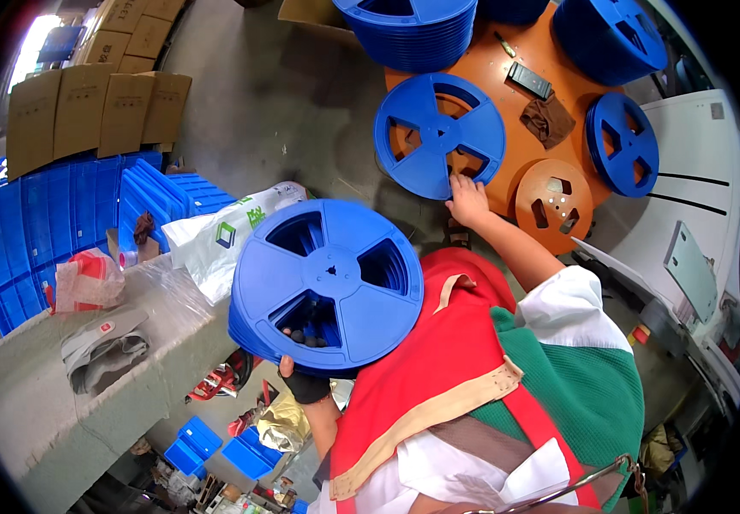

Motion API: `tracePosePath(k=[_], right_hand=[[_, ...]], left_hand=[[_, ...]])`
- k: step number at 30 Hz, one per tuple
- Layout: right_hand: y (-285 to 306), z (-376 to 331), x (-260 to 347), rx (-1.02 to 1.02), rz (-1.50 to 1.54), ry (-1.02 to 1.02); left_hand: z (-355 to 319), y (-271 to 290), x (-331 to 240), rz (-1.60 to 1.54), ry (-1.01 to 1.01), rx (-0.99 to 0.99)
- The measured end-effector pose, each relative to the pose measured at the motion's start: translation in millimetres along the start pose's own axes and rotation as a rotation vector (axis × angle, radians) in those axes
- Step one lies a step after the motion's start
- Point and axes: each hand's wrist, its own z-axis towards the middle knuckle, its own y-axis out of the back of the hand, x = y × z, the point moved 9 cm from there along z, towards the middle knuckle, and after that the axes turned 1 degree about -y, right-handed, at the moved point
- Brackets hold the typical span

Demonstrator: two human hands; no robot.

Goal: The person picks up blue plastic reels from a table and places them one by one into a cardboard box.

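Note:
A thick stack of blue plastic reels [297,287] rests against my red apron. My left hand [307,385], in a dark fingerless glove, grips it from below, with the thumb on the rim and dark-covered fingertips showing through one of the openings. Farther off, a single blue reel [441,133] overlaps the edge of the orange round table [520,116]. My bare right hand [469,202] has its fingers at that reel's near rim, partly hooked into an opening. Whether the reel lies fully on the table or is lifted a little, I cannot tell.
More blue reel stacks [413,34] stand on the table, with a small black device [530,80] and a brown cloth [547,120]. To the left are a concrete ledge [155,390], a white bag [220,236], blue crates [53,231] and cardboard boxes [87,116].

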Motion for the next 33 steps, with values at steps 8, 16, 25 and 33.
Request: tracePosePath(k=[8,16,25,33], right_hand=[[36,-8,31,-0.154,0.056,0.487],[158,-44,25,-0.095,1.996,-0.253],[71,-94,110,0.814,2.420,-0.662],[13,-38,61,0.268,1.197,-0.173]], left_hand=[[-7,14,-2,-0.032,-0.024,-0.042],[12,5,-1,0.009,-0.043,0.019],[29,-11,1,0.108,-0.058,0.117],[14,-13,7,0.011,0.021,0.054]])
